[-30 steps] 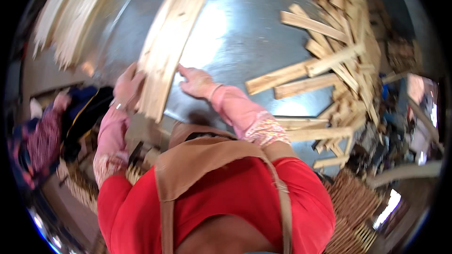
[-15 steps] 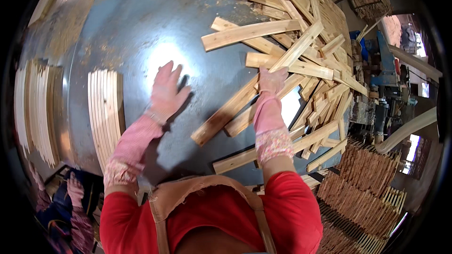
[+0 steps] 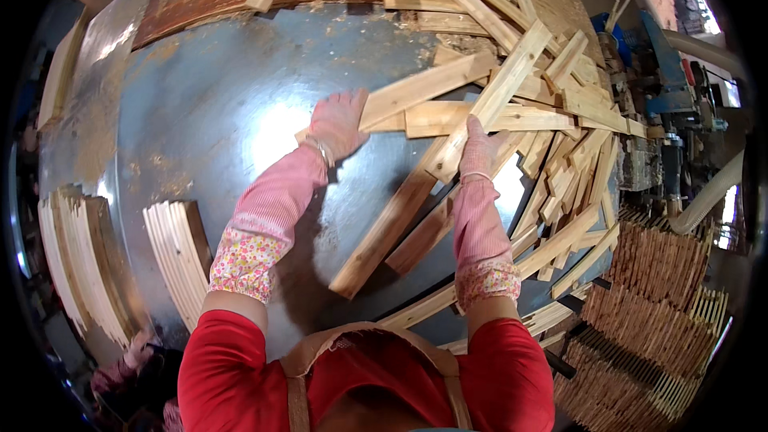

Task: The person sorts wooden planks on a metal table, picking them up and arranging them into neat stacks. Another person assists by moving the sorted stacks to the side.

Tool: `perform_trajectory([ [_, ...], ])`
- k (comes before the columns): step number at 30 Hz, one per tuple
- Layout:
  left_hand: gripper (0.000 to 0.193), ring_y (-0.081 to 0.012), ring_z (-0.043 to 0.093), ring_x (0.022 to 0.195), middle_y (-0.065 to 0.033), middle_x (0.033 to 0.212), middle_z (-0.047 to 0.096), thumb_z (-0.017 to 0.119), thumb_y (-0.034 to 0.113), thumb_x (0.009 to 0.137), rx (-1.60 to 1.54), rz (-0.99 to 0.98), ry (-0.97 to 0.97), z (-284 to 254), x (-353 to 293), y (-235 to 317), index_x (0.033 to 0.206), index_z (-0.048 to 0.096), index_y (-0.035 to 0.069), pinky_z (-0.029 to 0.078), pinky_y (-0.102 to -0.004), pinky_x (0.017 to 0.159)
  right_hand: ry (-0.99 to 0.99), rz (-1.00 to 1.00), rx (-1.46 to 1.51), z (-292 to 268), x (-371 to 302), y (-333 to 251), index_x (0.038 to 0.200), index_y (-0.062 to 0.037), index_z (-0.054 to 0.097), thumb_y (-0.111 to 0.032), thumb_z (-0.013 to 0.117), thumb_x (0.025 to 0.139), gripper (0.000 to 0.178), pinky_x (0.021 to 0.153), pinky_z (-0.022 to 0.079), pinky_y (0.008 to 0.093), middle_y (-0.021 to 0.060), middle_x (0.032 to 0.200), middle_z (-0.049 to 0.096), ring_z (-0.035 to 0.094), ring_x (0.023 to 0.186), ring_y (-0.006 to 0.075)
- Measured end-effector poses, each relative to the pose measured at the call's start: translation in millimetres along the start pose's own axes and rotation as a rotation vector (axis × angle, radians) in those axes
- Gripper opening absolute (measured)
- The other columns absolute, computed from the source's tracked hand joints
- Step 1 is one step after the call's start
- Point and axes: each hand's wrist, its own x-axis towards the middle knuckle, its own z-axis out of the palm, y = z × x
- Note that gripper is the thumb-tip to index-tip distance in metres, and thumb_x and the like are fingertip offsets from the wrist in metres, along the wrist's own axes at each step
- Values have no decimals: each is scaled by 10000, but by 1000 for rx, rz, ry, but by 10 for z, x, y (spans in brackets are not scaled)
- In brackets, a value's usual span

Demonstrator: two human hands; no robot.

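My left hand (image 3: 338,122), in a pale pink glove, is closed over the near left end of a flat wooden board (image 3: 428,88). Another board's tip pokes out beneath that hand on its left. My right hand (image 3: 480,150), gloved alike, grips the lower part of a slanting board (image 3: 498,96) that lies across others, its thumb along the edge. Below it, a darker board (image 3: 384,228) rests diagonally on the grey metal table (image 3: 216,72). The undersides of both hands are hidden.
A loose heap of boards (image 3: 560,112) covers the table's right and far side. Neat board rows (image 3: 176,252) stand at left, with another stack (image 3: 84,260) beyond. Slat stacks (image 3: 648,304) and machinery (image 3: 672,96) are at right. Another person's hand (image 3: 140,350) shows lower left.
My left hand has moved right and closed on a board end; it was spread above bare metal. My right hand stays among the boards, and the slanting board has shifted toward me.
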Motion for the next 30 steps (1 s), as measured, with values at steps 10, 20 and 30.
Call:
perform_trajectory([
  [10,734,-259,722,1033,-137,1169,739,772,370,917,-1208,-357,-147,720,-3262,-603,1519,519,33,592,-436,951,-580,370,202,-740,-1788,-167,1479,37,582,-202,800,979,596,999,568,359,154,1289,696,685,1113,228],
  [20,779,-221,664,1188,-124,1355,671,779,241,937,-1718,-415,93,1045,-4401,272,1586,427,-9,562,-365,1033,-987,-127,-568,-337,-4072,526,1658,9,423,-511,646,1066,819,1218,429,419,283,1562,598,552,1482,383],
  [30,820,-267,677,1161,-158,1303,684,795,190,859,-1882,-515,98,1158,-4621,40,1568,461,-52,566,-388,1062,-935,-147,-564,-133,-4076,770,1601,-20,492,-524,593,1048,755,1190,450,485,320,1463,652,594,1401,477],
])
